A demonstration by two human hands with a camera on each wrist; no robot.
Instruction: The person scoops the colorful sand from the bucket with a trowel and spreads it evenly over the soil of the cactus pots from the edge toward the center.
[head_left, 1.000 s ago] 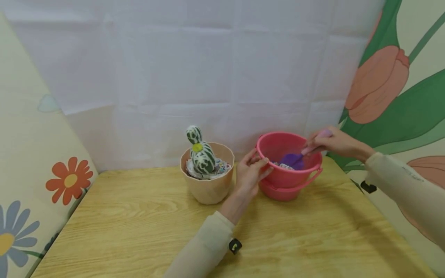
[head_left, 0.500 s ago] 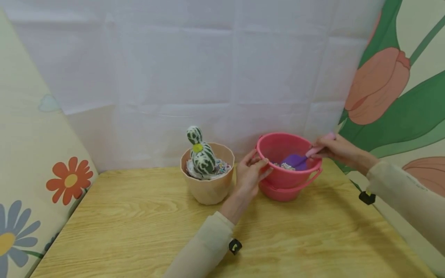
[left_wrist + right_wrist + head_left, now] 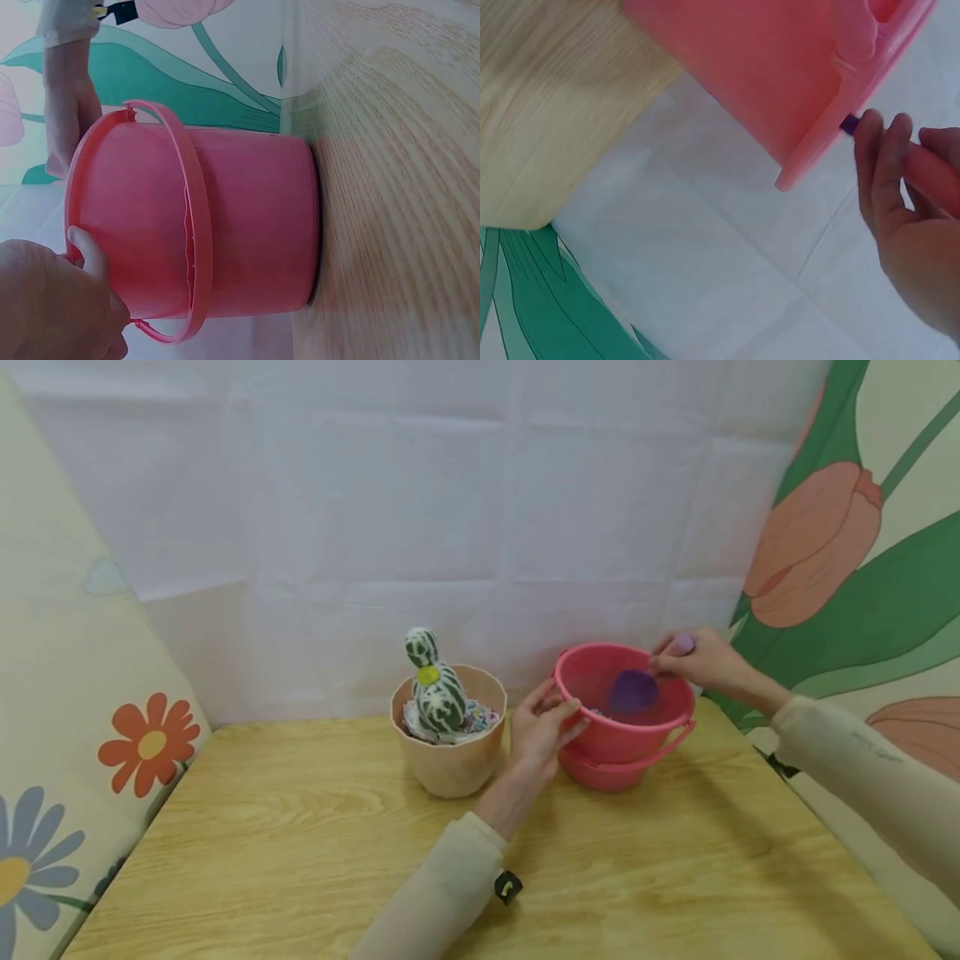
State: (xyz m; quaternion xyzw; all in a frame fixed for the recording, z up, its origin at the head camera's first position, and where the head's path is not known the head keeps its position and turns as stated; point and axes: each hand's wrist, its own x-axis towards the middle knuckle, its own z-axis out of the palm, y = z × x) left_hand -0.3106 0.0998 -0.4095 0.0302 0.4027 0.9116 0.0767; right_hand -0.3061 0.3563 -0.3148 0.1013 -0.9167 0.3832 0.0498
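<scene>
On the table stands a pink bucket (image 3: pixel 626 739) with its handle hanging down in front. My left hand (image 3: pixel 538 731) holds its left rim; the left wrist view shows that hand (image 3: pixel 64 300) with a digit against the bucket's outer wall. My right hand (image 3: pixel 705 667) grips the pink handle of a small shovel (image 3: pixel 633 692), whose purple blade is inside the bucket. Coloured pebbles (image 3: pixel 597 713) show at the bottom, partly hidden by the front rim. In the right wrist view, fingers (image 3: pixel 889 165) wrap the shovel handle (image 3: pixel 934 176), and the bucket wall hides the blade.
Left of the bucket, near my left hand, stands a peach plant pot (image 3: pixel 450 768) with a striped green-and-white cactus (image 3: pixel 438 697) and coloured pebbles. A white sheet (image 3: pixel 375 527) hangs behind the wooden table (image 3: pixel 300 860). Flower-painted panels (image 3: pixel 847 552) flank both sides.
My right hand first shifts right, then back left and up, raising the shovel blade from the pebbles inside the bucket. My left hand keeps its place on the rim.
</scene>
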